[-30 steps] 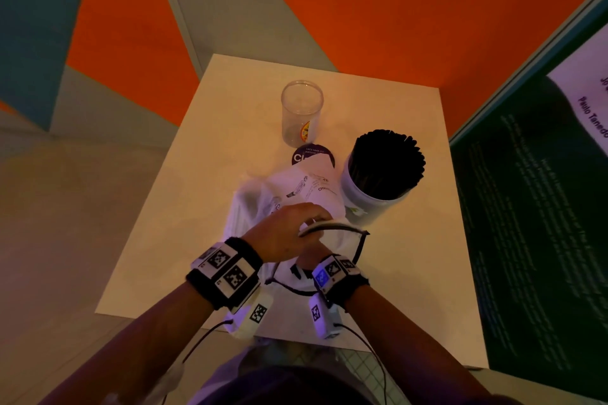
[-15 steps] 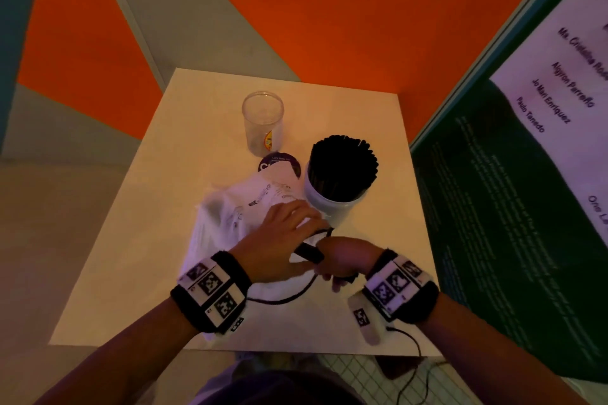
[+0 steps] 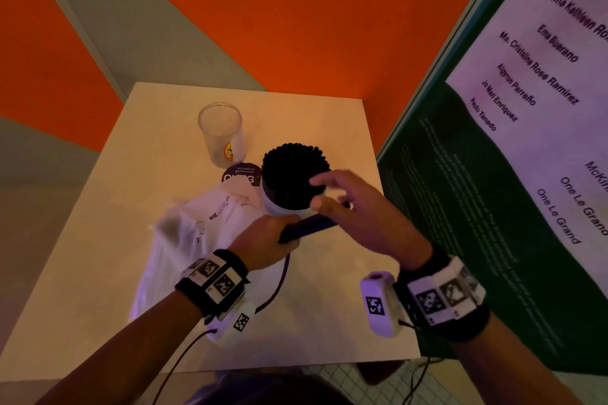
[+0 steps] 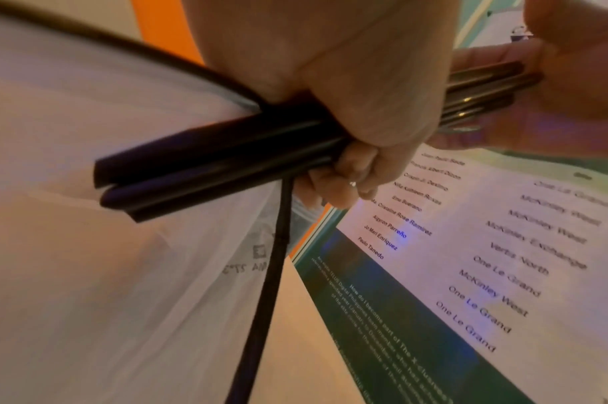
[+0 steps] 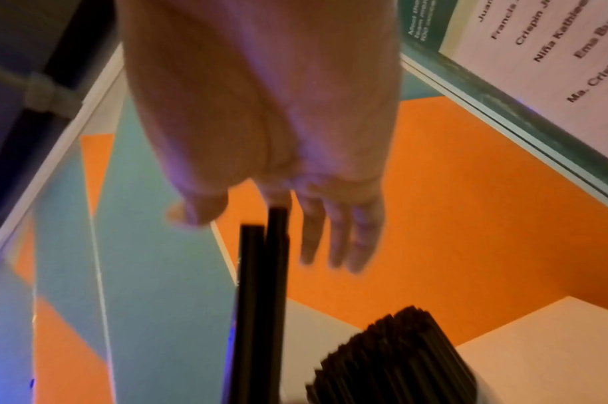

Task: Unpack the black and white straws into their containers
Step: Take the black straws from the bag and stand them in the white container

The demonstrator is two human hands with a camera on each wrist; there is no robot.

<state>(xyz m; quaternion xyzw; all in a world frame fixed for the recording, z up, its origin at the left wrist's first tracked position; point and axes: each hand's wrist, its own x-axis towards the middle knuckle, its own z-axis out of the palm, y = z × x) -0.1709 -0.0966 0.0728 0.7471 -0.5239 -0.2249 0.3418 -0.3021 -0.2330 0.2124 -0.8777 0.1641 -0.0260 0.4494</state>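
Observation:
My left hand (image 3: pixel 274 235) grips a small bundle of black straws (image 3: pixel 309 227) held almost level above the table, just in front of the white container (image 3: pixel 279 205) packed with black straws (image 3: pixel 292 171). In the left wrist view my left hand (image 4: pixel 357 136) has its fingers curled round the bundle (image 4: pixel 209 161). My right hand (image 3: pixel 332 194) is open, its fingers straight, and its palm meets the bundle's far ends. The right wrist view shows my right hand (image 5: pixel 295 218) against those straw ends (image 5: pixel 261 273), with the full container (image 5: pixel 392 360) below. An empty clear cup (image 3: pixel 220 131) stands behind. No white straws are visible.
A crumpled plastic bag (image 3: pixel 197 227) lies on the cream table (image 3: pixel 329 312) under my left wrist. A dark round lid (image 3: pixel 241 174) lies between cup and container. A green and white poster board (image 3: pixel 493 207) stands along the table's right edge. A black cable (image 3: pixel 276 286) hangs from my left wrist.
My left hand has lifted a bundle of black straws off the bag toward the container. My right hand has left the bag, swung up to the right and opened against the straw ends.

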